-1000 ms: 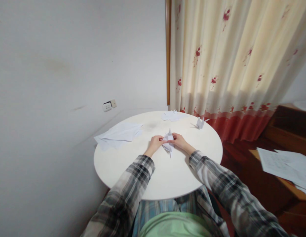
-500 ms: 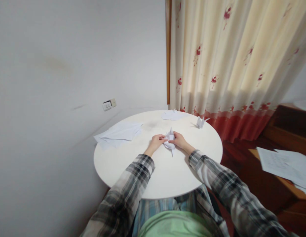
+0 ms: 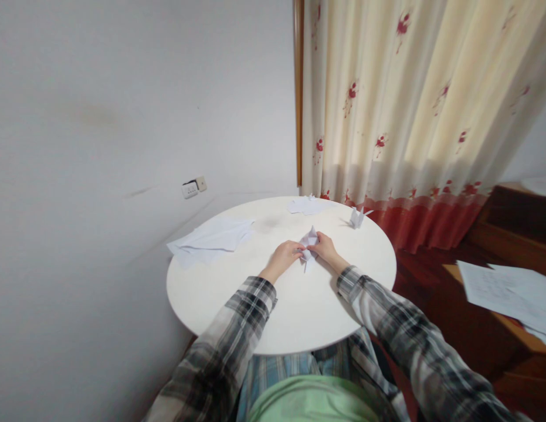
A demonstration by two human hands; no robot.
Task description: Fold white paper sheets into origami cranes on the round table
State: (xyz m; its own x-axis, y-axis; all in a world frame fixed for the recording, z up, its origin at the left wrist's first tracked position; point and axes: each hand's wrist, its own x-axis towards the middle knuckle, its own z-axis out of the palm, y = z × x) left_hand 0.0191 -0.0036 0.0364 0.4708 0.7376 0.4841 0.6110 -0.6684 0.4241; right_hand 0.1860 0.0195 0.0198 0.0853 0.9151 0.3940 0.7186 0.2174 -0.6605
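Observation:
Between my hands is a small white folded paper figure (image 3: 309,237), with one point sticking up away from me and a thin point toward me. My left hand (image 3: 287,257) pinches its left side between thumb and fingers. On its right side my right hand (image 3: 324,246) grips the paper the same way, the two thumbs close together. The fingers hide part of the folds. Farther right on the round white table (image 3: 237,299) stands another folded paper figure (image 3: 356,218), like an origami crane, apart from my hands.
White paper sheets (image 3: 213,237) lie at the table's left edge, and smaller paper pieces (image 3: 308,204) at the far edge. A wall is on the left, a flowered curtain (image 3: 387,105) behind. At right, written sheets (image 3: 497,293) rest on a wooden surface.
Both hands have shifted slightly to the right, my left one closer to my right. The paper figure has turned a little, and its upper point now leans right.

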